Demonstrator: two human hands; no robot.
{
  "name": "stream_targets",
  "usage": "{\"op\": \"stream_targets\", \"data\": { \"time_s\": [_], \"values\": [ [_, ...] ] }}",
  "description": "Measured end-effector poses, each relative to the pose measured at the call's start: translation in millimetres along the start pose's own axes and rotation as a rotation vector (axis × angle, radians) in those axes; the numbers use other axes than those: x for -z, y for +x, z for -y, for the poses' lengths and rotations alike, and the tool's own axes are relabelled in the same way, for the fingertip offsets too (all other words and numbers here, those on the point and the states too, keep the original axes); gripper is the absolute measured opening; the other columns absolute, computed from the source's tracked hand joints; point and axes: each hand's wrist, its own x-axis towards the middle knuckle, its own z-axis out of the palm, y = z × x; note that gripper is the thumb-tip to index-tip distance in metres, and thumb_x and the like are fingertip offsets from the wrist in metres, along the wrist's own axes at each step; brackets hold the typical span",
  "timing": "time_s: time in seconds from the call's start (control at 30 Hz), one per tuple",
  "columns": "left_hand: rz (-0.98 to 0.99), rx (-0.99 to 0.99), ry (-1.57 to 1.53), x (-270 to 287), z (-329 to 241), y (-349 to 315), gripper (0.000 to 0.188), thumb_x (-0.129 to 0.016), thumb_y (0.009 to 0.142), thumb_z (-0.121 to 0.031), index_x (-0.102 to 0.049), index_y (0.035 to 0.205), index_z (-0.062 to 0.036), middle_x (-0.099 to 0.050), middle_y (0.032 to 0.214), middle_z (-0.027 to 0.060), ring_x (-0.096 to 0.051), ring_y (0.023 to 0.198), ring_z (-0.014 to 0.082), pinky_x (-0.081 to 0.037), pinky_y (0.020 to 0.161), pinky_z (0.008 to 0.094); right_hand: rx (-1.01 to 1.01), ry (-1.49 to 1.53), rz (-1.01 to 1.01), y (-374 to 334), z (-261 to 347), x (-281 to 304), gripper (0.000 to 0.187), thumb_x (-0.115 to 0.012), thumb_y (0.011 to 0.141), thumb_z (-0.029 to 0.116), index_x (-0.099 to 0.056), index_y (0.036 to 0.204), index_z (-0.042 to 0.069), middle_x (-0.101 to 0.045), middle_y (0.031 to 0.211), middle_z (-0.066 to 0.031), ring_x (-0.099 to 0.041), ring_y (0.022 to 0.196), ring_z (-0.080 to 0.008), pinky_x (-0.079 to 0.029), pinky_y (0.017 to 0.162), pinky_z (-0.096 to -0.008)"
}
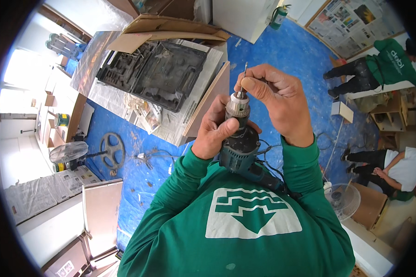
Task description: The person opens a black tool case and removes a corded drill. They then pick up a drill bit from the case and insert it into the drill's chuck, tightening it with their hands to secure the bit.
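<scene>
Close to my chest I hold a dark teal power drill [241, 152], its chuck pointing up and away from me. My left hand [217, 131] is wrapped round the drill's front end, just below the silver chuck [238, 107]. With thumb and fingertips my right hand [275, 94] pinches a thin drill bit [245, 69] that stands upright in the mouth of the chuck. Whether the chuck's jaws grip the bit cannot be made out. The drill's cord loops beside my right forearm.
An open black tool case [171, 74] lies on a newspaper-covered table [171, 134] ahead, beside a plastic bag [145, 113]. A pedestal fan [69, 151] stands at left, another fan [343, 201] at right. Blue sheeting [259, 48] covers the floor. Two people [393, 64] are at the right.
</scene>
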Motion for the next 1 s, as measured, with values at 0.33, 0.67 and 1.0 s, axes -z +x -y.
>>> {"op": "stream_targets", "data": {
  "time_s": [0.33, 0.67, 1.0],
  "values": [
    [0.000, 0.073, -0.165, 10.9, 8.3, -3.6, 0.070, -0.059, 0.110, -0.051, -0.046, 0.152, 0.0034, -0.071, 0.117, 0.0209, -0.077, 0.101, 0.0395, -0.064, 0.087, 0.0483, -0.030, 0.042, 0.009, -4.9, -7.2, -7.3, 0.022, -0.073, 0.108, 0.019, -0.076, 0.112, -0.002, -0.077, 0.099, -0.0038, -0.069, 0.093, -0.0118, -0.056, 0.086, -0.0283],
    [0.057, 0.124, -0.092, 23.4, 10.1, -8.1, 0.080, -0.036, 0.113, -0.066, -0.044, 0.153, 0.0034, -0.068, 0.117, 0.0185, -0.075, 0.101, 0.0360, -0.063, 0.090, 0.0484, -0.040, 0.050, 0.039, 1.7, -10.4, -11.8, 0.019, -0.074, 0.106, 0.016, -0.077, 0.110, -0.002, -0.075, 0.097, -0.0025, -0.068, 0.089, -0.0107, -0.054, 0.081, -0.0266],
    [0.030, 0.142, -0.061, 20.5, 4.0, -7.1, 0.076, -0.038, 0.113, -0.064, -0.053, 0.145, 0.0038, -0.070, 0.111, 0.0178, -0.077, 0.100, 0.0387, -0.065, 0.086, 0.0466, 0.015, 0.012, 0.043, 4.5, -14.6, -6.5, 0.019, -0.073, 0.107, 0.017, -0.076, 0.107, -0.001, -0.074, 0.095, -0.0025, -0.066, 0.086, -0.0103, -0.053, 0.078, -0.0277]
  ]
}}
